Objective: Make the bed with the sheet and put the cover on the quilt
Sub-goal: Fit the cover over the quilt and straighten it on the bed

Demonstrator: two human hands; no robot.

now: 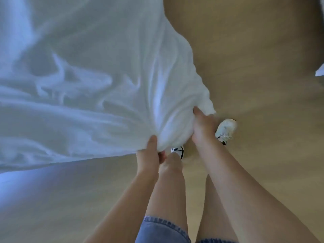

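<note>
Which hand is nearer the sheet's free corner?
Right. The right hand grips the sheet beside its corner; the left hand grips it farther along.

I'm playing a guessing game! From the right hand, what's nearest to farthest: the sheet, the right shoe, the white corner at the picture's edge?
1. sheet: the right hand grips its edge.
2. right shoe: on the floor, just right of the hand.
3. white corner: far away at the right edge.

White sheet, tan floor, blue denim shorts, white shoes.
</note>
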